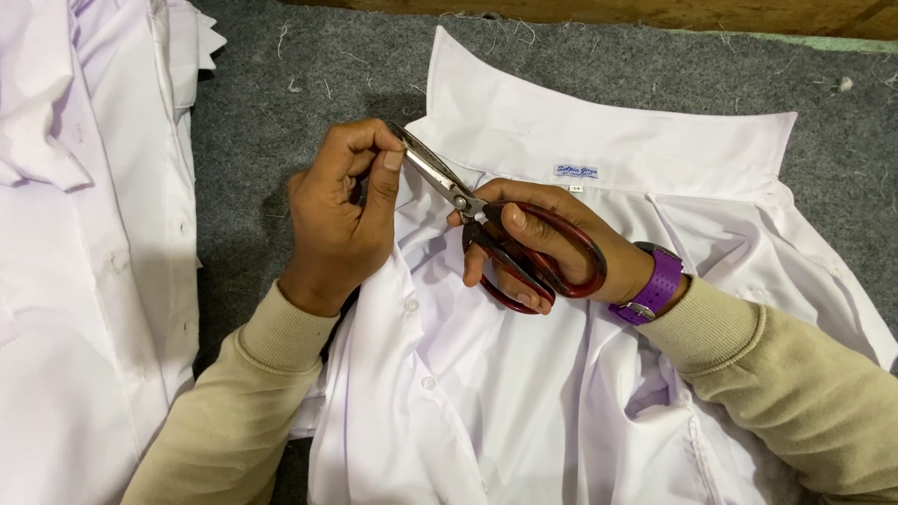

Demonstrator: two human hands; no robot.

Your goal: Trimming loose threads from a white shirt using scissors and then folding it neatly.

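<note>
A white collared shirt lies on a grey felt surface, collar away from me. My right hand grips dark red-handled scissors, with a purple watch on that wrist. The steel blades point up-left toward the shirt's front edge near the collar. My left hand pinches that front edge of the shirt right at the blade tips, fingers curled closed on the fabric. White buttons run down the placket below my left wrist.
A stack of other white shirts lies along the left side. The grey felt surface carries loose thread scraps. A wooden edge runs along the top.
</note>
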